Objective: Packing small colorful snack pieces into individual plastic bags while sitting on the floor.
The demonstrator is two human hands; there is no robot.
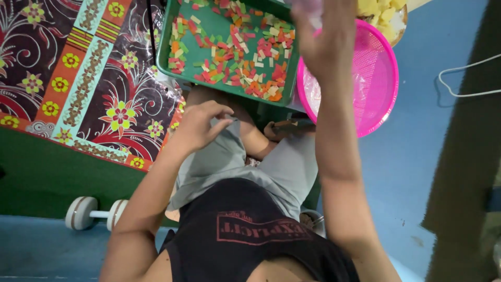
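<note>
The head view looks straight down on a person sitting cross-legged on the floor. The left hand (201,124) hovers over the lap above the grey shorts (250,167), fingers curled in and the thumb drawn toward the fingertips in a narrow pinch; whether anything sits between them is too small to tell. The right hand (326,39) is raised high toward the camera, arm stretched up, and it closes around a pale, blurred see-through thing (308,8) at the top edge of the picture; what that thing is cannot be told.

Just ahead of the knees lies a green tray (222,23), tilted a little, strewn with small flat pieces (250,57) in red, orange, green and cream, thickest along its near and right sides. Touching the tray's right side is a pink mesh basket (376,73), partly behind the raised forearm. Beyond the basket, at the top edge, a dish holds yellow chunks (381,13).

To the left lies a flowered mat (78,78) in dark red, orange and pale green. Near the left elbow a small white dumbbell (94,213) rests on the floor. A white cord (469,78) loops over the blue floor (412,172) on the right
</note>
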